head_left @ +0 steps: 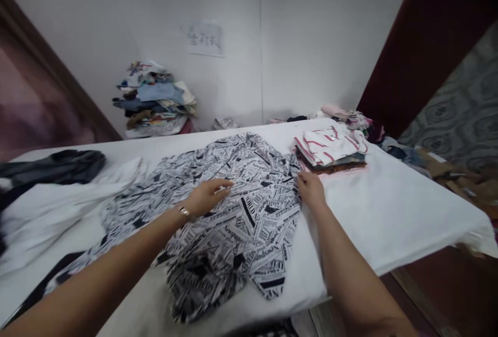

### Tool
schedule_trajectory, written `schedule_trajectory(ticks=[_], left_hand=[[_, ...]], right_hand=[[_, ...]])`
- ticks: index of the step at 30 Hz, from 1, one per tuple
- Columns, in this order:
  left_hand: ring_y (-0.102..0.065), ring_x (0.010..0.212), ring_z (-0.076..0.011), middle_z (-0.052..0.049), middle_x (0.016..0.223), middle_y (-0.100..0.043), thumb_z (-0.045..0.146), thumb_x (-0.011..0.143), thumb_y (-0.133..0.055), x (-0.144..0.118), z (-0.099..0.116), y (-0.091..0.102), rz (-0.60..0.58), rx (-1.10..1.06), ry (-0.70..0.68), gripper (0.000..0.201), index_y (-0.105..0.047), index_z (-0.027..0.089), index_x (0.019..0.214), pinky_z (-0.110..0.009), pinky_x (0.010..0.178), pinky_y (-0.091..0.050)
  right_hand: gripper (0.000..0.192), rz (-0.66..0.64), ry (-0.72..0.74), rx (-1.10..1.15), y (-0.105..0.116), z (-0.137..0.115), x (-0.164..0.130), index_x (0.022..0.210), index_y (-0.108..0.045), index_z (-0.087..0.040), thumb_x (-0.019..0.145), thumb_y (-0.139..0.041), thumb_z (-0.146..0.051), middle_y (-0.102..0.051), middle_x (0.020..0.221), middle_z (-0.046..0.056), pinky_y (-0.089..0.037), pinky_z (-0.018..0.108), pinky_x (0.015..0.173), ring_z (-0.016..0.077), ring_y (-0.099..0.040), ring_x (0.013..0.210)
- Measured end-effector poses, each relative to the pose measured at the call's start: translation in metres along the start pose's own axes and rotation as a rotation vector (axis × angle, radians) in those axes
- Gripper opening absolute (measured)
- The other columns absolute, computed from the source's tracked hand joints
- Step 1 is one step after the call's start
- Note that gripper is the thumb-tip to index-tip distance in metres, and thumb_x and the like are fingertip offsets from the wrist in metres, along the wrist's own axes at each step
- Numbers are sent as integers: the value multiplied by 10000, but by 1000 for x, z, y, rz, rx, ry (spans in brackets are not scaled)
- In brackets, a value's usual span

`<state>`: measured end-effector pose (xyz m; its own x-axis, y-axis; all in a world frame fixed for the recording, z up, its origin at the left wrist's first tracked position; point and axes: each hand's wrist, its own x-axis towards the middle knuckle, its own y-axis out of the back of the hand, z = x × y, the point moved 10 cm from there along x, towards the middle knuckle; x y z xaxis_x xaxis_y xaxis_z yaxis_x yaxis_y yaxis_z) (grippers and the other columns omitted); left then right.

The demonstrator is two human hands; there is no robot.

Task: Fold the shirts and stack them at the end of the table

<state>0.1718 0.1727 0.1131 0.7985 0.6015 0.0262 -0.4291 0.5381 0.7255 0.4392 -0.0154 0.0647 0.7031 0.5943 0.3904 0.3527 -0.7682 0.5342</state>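
Note:
A black-and-white newspaper-print shirt (249,212) lies spread over the white table, its lower part bunched near the front edge. Over the middle of this garment is my left hand (206,197), open, with its fingers stretched to the right and a bracelet on the wrist. At the shirt's right edge, my right hand (311,189) is closed on the fabric; the fingertips are partly hidden. Just beyond the right hand sits a stack of folded clothes (330,148), topped by a white piece with red lines.
White cloth covers the table (373,223). On the left lie a white garment (42,218) and a dark grey garment (66,166). A tall clothes pile (159,98) stands at the back left by the wall. More clothes (350,116) lie along the back right, near cardboard (439,163).

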Motion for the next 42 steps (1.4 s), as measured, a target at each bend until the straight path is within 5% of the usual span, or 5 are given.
schedule_trajectory(ticks=[13,18,28,36,42], left_hand=[[-671,896,-240,-33,998,-730,541,766,-534,-284,-115,67,429,91,297,353,-707,279,928,-299,693,-559],[-650,933,-233,-51,993,-711,424,812,-521,-279,-96,62,452,154,86,265,-686,285,965,-340,771,-553],[-534,1103,-246,-80,1186,-623,187,802,-577,-221,-25,-25,66,334,-311,200,-680,236,966,-441,939,-453],[-573,859,-179,-35,861,-659,192,892,-418,-233,13,28,312,172,-385,172,-585,216,922,-401,906,-419],[-586,764,-145,-14,852,-663,235,904,-420,-245,25,12,252,-122,-248,177,-589,212,953,-292,702,-451]], right_hand=[[232,-392,-24,407,-33,-98,-82,871,-738,-250,651,-733,-322,-718,828,20,-478,407,844,222,-623,823],[214,-763,150,350,-42,-163,-185,912,-741,-312,700,-722,-286,-713,956,33,-454,397,886,241,-600,933],[242,-579,417,-169,-64,-156,-217,945,-717,-283,836,-517,-199,-666,890,77,-433,389,784,237,-559,853],[181,-267,459,-68,-22,-189,-198,958,-667,-270,884,-503,-254,-640,904,64,-443,394,824,225,-554,900],[764,-602,762,31,-61,-241,-272,1462,-237,-217,819,-620,-372,-447,1405,133,-357,481,1044,272,-410,1279]])
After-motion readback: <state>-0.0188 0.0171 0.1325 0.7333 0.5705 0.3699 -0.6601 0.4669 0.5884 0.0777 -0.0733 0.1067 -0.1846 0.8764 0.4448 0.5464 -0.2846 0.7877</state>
